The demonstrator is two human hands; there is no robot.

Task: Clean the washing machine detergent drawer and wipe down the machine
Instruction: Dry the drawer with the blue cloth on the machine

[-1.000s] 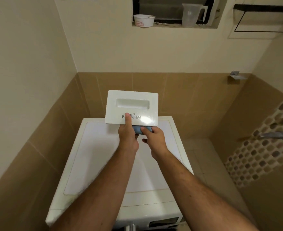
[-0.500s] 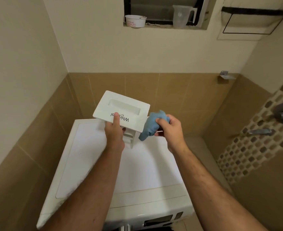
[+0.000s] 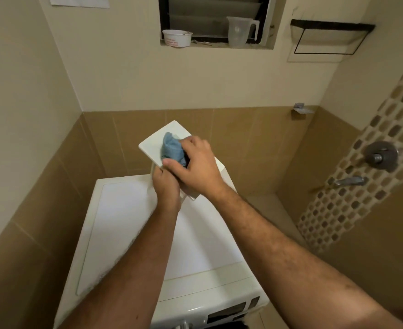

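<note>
Blue cloth (image 3: 172,149) now lies bunched against the white face panel of the detergent drawer (image 3: 153,144), pressed there by the right hand (image 3: 197,162), whose fingers curl round the wad. Half a second ago that cloth was held off to the right of the drawer, clear of it; a second ago it was tucked beneath the front panel. So the wiping has moved from the underside to the face.

Gripping the drawer from below at its near edge, the left hand (image 3: 166,186) holds it in the air above the far edge of the washing machine (image 3: 124,233), tilted so the panel faces up and toward the camera. The drawer has also turned since the earlier views: its printed logo, plain before, is now hidden under hand and cloth.

As I judge it, the drawer-cleaning step is well underway but not finished, since the inner compartments are out of sight and cannot be assessed. The machine's top and its control panel at the near edge look untouched by the cloth so far.
</note>
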